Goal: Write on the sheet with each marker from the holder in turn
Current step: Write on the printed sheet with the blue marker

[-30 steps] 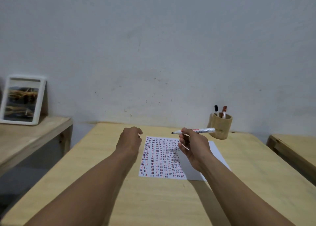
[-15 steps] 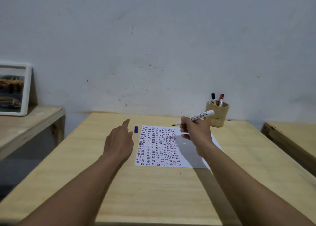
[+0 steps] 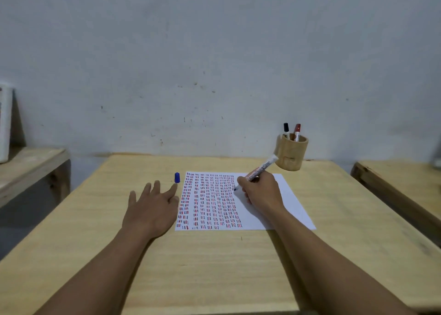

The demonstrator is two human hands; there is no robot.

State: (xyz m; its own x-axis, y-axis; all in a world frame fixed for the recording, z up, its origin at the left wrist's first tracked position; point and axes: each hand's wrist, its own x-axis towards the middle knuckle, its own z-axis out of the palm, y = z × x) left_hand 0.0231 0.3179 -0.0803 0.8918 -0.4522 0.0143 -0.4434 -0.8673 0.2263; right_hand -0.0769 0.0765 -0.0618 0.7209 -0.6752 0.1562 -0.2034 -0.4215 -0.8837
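A white sheet (image 3: 287, 199) lies on the wooden table (image 3: 214, 267), covered on its left part with columns of short red, blue and black marks. My right hand (image 3: 261, 194) grips a white marker (image 3: 261, 168) with its tip down on the sheet at the right edge of the marks. Left of the sheet, my left hand (image 3: 152, 207) rests flat on the table with fingers spread. A blue cap (image 3: 177, 177) stands just beyond its index finger. A wooden holder (image 3: 291, 156) at the back right carries a black-capped marker (image 3: 286, 130) and a red-capped marker (image 3: 297, 132).
A grey wall rises right behind the table. A lower wooden bench (image 3: 31, 169) sits to the left with a white picture frame (image 3: 4, 123) leaning on the wall. Another wooden surface (image 3: 403, 183) stands at the right.
My right hand has lowered the marker until its tip meets the sheet. My left hand let go of the blue cap, opened and settled flat beside the sheet. The view has tilted down.
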